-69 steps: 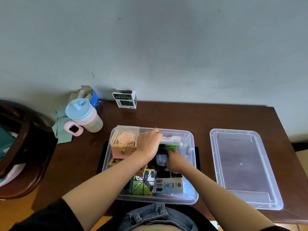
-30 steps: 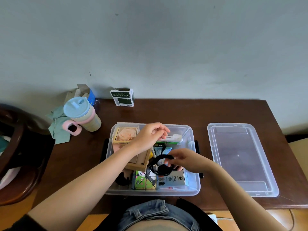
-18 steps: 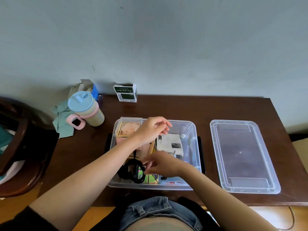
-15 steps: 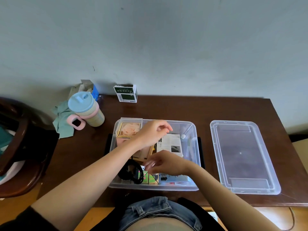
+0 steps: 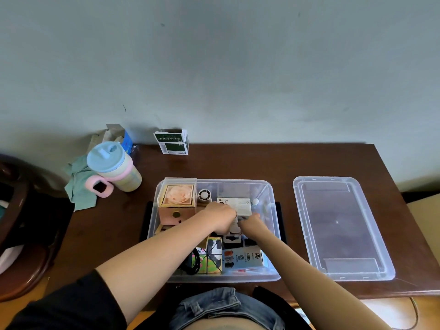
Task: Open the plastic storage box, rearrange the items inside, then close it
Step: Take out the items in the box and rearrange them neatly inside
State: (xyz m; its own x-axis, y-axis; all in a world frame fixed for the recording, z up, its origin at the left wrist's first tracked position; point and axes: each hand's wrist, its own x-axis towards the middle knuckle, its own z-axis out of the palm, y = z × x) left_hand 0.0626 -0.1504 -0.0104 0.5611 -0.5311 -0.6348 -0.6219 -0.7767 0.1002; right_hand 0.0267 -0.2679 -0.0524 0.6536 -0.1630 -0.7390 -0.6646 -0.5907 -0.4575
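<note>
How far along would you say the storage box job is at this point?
Opening looks done: the lid lies on the table beside the storage box. Rearranging is under way: the left hand and right hand are inside, by a white package. Closing remains.

Place: a home, most likely a living room or bedroom corner.
Worktop: a dark brown wooden worktop (image 5: 238, 167) pushed against a plain, scuffed grey-blue painted wall (image 5: 214, 67).
Drinkware: at 10 o'clock, a pastel child's cup with a blue spouted lid and pink handle (image 5: 113, 169), with a crumpled pale green cloth (image 5: 79, 184) beside it.
Packets: at 11 o'clock, a small green-and-white cardboard carton (image 5: 172, 141) and an opened blue-and-white paper box (image 5: 119, 136) stand by the wall.
Seating: at 9 o'clock, a rounded dark wooden chair (image 5: 21, 234).
Keepsakes: a clear plastic storage box (image 5: 152, 225) holds personal odds and ends, among them a pink gift box with a peach rose under a clear cover (image 5: 178, 203).
Clothing: a black sleeve (image 5: 59, 308) and denim waistband (image 5: 214, 306), casual indoor wear.
</note>
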